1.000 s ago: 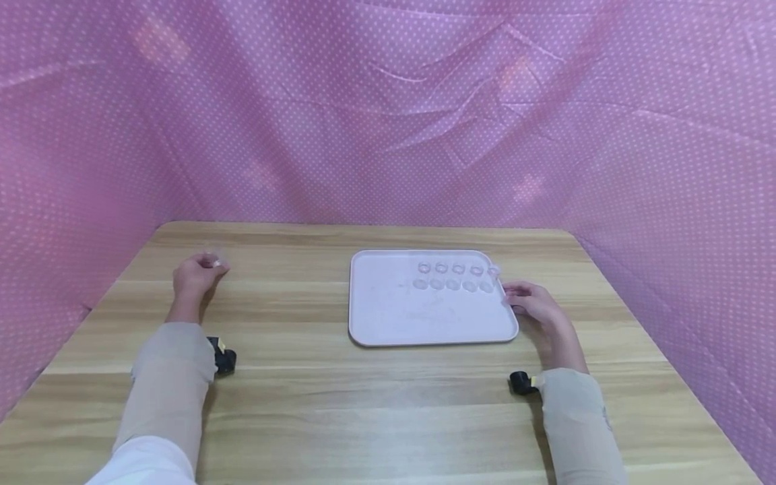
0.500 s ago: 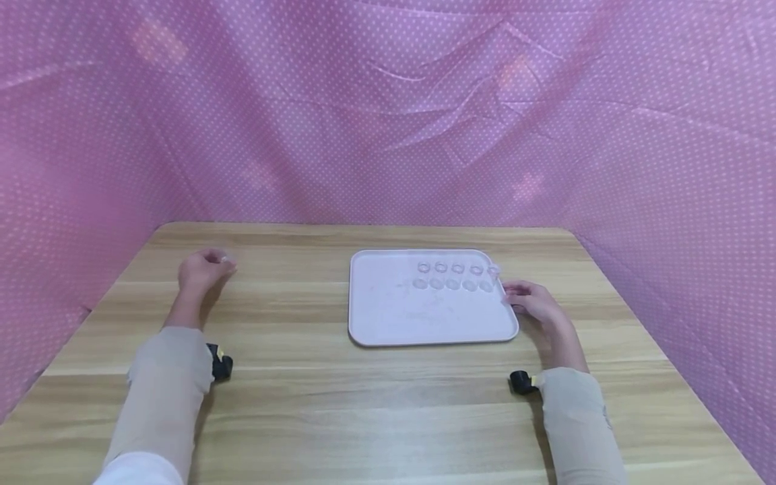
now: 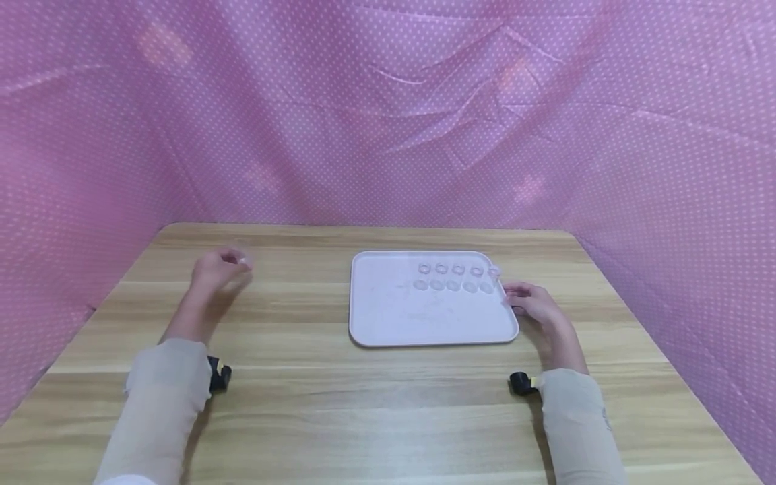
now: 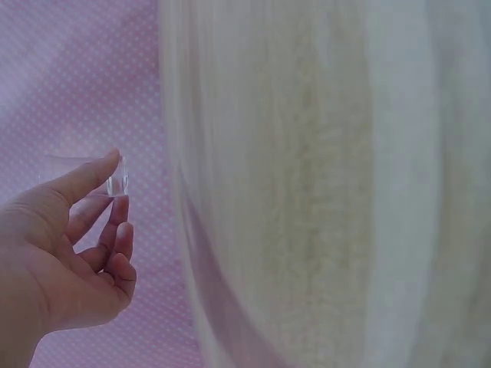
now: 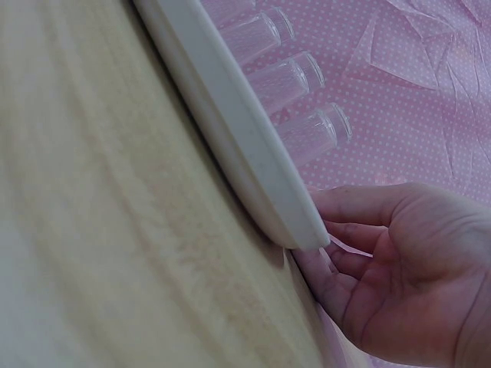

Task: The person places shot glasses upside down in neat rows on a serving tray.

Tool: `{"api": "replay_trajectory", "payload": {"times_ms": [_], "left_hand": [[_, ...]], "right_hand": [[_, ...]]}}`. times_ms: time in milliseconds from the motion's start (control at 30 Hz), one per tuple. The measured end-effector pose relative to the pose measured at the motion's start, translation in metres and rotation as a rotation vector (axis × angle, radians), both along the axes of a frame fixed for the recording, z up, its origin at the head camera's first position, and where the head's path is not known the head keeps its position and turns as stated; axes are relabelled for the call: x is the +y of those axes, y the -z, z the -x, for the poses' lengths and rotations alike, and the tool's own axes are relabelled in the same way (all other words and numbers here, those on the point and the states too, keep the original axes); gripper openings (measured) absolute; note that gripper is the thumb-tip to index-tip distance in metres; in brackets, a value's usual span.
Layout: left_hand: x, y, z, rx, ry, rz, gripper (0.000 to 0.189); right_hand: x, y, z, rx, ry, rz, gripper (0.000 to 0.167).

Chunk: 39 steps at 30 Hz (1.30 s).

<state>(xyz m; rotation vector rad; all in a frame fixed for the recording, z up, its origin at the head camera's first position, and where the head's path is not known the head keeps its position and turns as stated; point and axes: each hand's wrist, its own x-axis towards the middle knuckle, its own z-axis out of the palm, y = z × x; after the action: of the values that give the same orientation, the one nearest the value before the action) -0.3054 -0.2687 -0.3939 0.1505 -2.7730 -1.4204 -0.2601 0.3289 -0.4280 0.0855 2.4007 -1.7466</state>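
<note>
My left hand (image 3: 212, 271) is raised over the far left of the table. Between its thumb and fingertips it pinches a small clear shot glass (image 4: 116, 182), whose thick base points toward the table in the left wrist view. My right hand (image 3: 536, 303) grips the right rim of a white rectangular tray (image 3: 388, 316). In the right wrist view its thumb lies over the rim, with fingers under the edge. Several matching clear shot glasses (image 5: 313, 136) stand in a row on the tray's far right part, thick bases upward.
The wooden table (image 3: 364, 417) carries the tray right of centre. Pink dotted cloth (image 3: 388, 121) hangs behind the table and on both sides. A small black device (image 3: 219, 374) sits on the left wrist, another black device (image 3: 521, 382) on the right.
My left hand has moved to the right with the shot glass, in small steps across both earlier frames. The right hand, tray and standing glasses stay where they were.
</note>
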Motion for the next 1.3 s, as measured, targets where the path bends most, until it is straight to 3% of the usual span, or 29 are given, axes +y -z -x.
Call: {"api": "replay_trajectory", "payload": {"times_ms": [100, 300, 467, 700, 933, 1167, 1300], "left_hand": [[0.008, -0.002, -0.003, -0.034, 0.012, -0.084, 0.033], [0.025, -0.009, -0.008, -0.005, 0.082, -0.051, 0.032], [0.041, -0.015, -0.011, -0.027, 0.123, -0.066, 0.031], [0.063, -0.023, -0.011, 0.029, 0.190, 0.086, 0.029], [0.086, -0.026, -0.011, 0.050, 0.218, 0.080, 0.026], [0.111, -0.029, -0.007, 0.144, 0.291, 0.166, 0.025], [0.126, -0.029, -0.006, 0.147, 0.308, 0.168, 0.024]], "right_hand": [[0.000, 0.000, 0.000, -0.008, 0.004, 0.002, 0.045], [0.000, -0.001, -0.002, -0.014, 0.008, 0.018, 0.046], [0.000, 0.000, -0.002, -0.020, 0.013, 0.017, 0.045], [0.002, 0.000, -0.001, -0.015, 0.008, -0.010, 0.045], [0.001, 0.000, 0.000, -0.018, 0.009, -0.006, 0.044], [0.000, -0.003, 0.000, -0.030, 0.013, -0.018, 0.045], [-0.001, -0.002, -0.001, -0.035, 0.015, -0.019, 0.045]]}}
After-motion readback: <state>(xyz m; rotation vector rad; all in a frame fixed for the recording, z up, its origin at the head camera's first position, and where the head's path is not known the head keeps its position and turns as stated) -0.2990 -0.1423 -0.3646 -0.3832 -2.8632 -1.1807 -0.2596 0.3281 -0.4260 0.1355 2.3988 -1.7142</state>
